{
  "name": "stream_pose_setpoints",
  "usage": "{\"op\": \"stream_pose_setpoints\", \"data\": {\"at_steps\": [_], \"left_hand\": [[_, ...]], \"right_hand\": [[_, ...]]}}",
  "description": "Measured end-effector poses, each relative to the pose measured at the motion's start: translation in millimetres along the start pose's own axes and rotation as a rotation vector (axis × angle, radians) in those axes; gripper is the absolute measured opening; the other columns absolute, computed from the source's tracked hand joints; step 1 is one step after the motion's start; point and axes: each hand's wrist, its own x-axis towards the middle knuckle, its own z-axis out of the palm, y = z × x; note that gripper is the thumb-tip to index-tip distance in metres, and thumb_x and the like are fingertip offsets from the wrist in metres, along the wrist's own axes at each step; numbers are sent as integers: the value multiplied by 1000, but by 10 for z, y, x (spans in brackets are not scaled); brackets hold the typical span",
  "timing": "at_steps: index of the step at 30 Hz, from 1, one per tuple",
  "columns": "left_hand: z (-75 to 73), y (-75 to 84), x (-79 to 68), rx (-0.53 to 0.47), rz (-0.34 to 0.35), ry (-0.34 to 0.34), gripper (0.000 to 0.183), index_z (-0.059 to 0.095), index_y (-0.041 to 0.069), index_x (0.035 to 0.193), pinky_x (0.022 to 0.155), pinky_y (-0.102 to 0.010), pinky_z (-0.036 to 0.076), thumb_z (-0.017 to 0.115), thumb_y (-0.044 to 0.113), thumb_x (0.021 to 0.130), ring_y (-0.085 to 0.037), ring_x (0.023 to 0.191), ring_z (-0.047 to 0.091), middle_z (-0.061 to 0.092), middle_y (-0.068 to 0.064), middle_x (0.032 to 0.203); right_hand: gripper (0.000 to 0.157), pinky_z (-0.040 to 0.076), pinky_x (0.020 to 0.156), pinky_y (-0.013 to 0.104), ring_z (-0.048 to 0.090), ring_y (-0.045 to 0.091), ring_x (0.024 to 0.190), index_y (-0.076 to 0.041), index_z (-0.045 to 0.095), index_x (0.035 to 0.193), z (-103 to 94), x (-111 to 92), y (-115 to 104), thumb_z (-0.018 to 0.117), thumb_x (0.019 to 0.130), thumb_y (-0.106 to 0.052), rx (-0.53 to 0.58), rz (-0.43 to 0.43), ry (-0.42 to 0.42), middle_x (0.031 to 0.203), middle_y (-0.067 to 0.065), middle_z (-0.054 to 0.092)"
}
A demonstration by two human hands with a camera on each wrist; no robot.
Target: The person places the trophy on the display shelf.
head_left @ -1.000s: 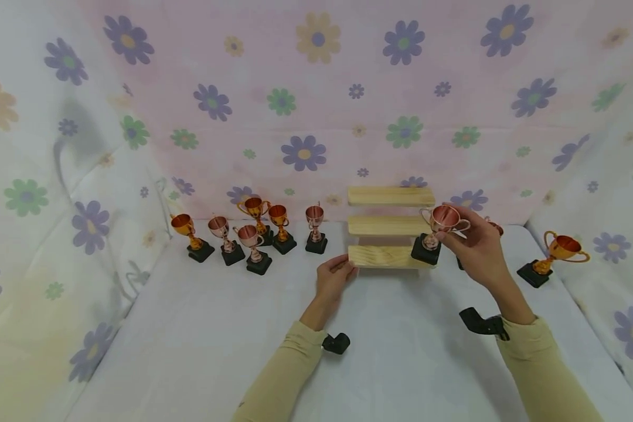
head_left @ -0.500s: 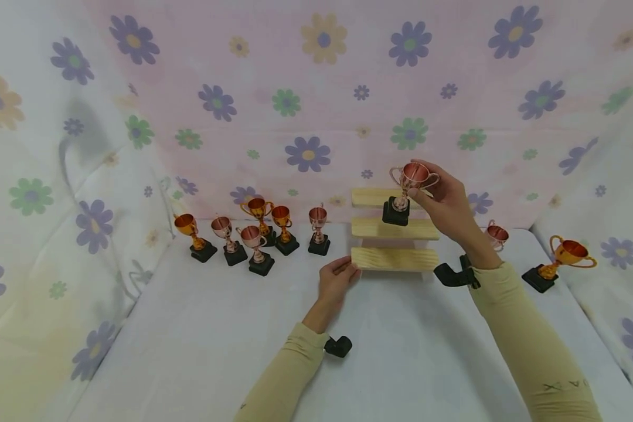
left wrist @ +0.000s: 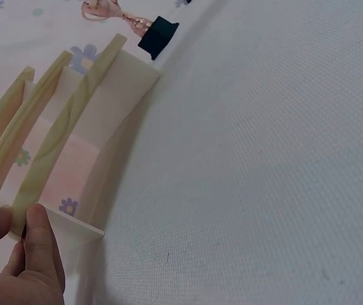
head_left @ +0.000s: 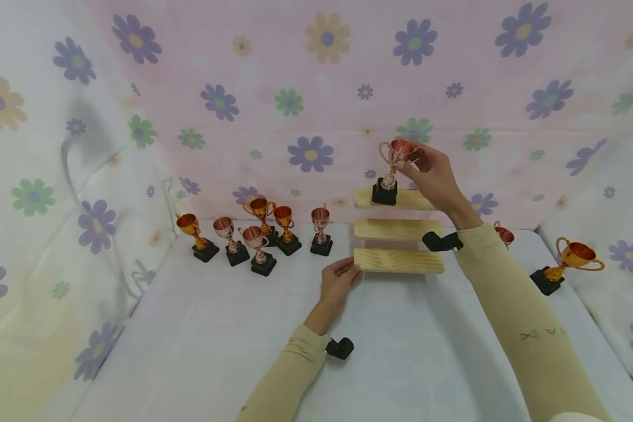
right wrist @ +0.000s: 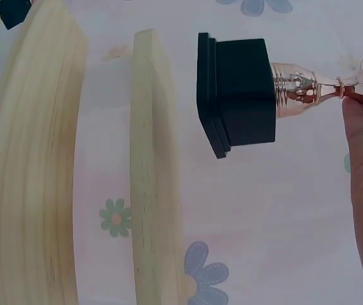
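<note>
A rose-gold trophy cup [head_left: 401, 150] with a black square base [right wrist: 245, 92] is held by its cup in my right hand [head_left: 436, 176]. In the right wrist view a gap shows between that base and the top board [right wrist: 144, 159] of the wooden three-step shelf. My left hand [head_left: 337, 284] pinches the left end of the shelf's lowest board [head_left: 398, 261] between thumb and fingers, plainly seen in the left wrist view. No trophy stands on the shelf's boards.
Left of the shelf stand several gold and rose-gold trophies, the nearest a rose-gold trophy [head_left: 320, 225]. To the right are a gold trophy [head_left: 556, 266] and a rose-gold trophy [head_left: 504, 234] partly behind my sleeve. A flowered cloth [head_left: 316, 105] hangs behind the white table [head_left: 216, 340].
My right hand has carried the rose-gold trophy up and to the left, from in front of the lower boards to above the top one. My left hand stays on the lowest board.
</note>
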Motion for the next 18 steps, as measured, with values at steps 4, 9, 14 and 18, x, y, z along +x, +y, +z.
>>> {"op": "stream_pose_setpoints", "data": {"at_steps": [4,9,14,18], "left_hand": [[5,0,2,2,1,1,32,62,-11,127,92,-31,60,64,-8,95,-13,89,66,67,-18,111],[6,1,-11,-2,2,2,32,62,-12,126,95,-35,60,63,-8,95,-12,88,66,67,-18,110],[2,-1,-18,-7,4,-4,32,61,-12,127,95,-36,59,63,-8,95,-13,89,66,67,-20,113],[5,3,-18,-8,12,-10,31,61,-12,126,94,-34,60,63,-8,95,-13,90,66,67,-20,113]], "right_hand": [[45,50,85,18,57,14,98,0,57,141,42,84,41,66,97,-2,73,-7,-6,112,-2,63],[41,53,83,19,60,14,95,1,62,135,119,146,114,67,94,3,151,-23,3,106,-1,65],[41,56,84,19,61,14,94,2,62,134,199,194,198,67,94,5,181,-18,4,104,1,66],[42,56,86,18,63,12,95,3,61,135,254,226,220,67,94,4,164,-14,6,105,0,66]]}}
